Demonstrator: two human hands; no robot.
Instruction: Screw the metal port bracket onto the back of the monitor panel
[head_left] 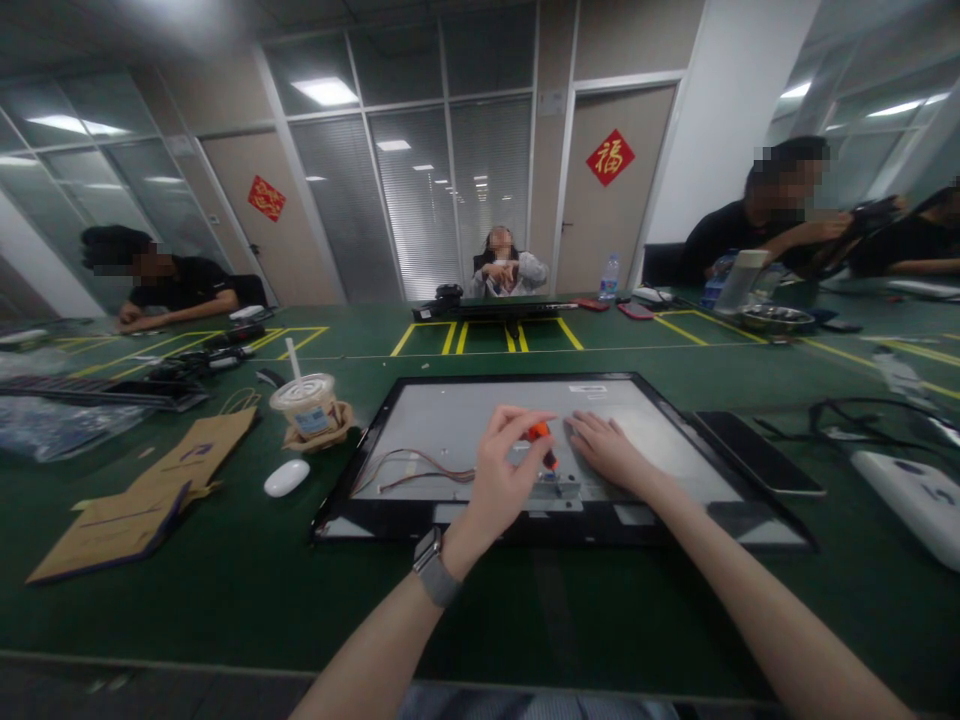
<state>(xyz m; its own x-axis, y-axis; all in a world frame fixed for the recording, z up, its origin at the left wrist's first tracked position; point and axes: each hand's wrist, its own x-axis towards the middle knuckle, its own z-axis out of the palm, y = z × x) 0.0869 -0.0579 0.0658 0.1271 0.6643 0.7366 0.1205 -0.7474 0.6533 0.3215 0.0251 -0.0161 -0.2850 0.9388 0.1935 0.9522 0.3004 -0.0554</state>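
Note:
A flat display panel (457, 415) with a black frame lies on the green table, its grey metal side up. My left hand (504, 470), with a watch on the wrist, is closed around an orange-and-black screwdriver (539, 432). The screwdriver points down at a small metal bracket (568, 487) near the panel's front edge; whether its tip sits in a screw is too small to tell. Spread flat on the panel, my right hand (609, 450) rests just right of the screwdriver. Thin cables (416, 458) run across the panel's left part.
Left of the panel are a white mouse (286, 478), a drink cup with a straw (306, 405) and a paper bag (161, 490). To the right lie a black phone-like slab (757, 453), dark cables and a white device (911, 500). Several people sit around the table.

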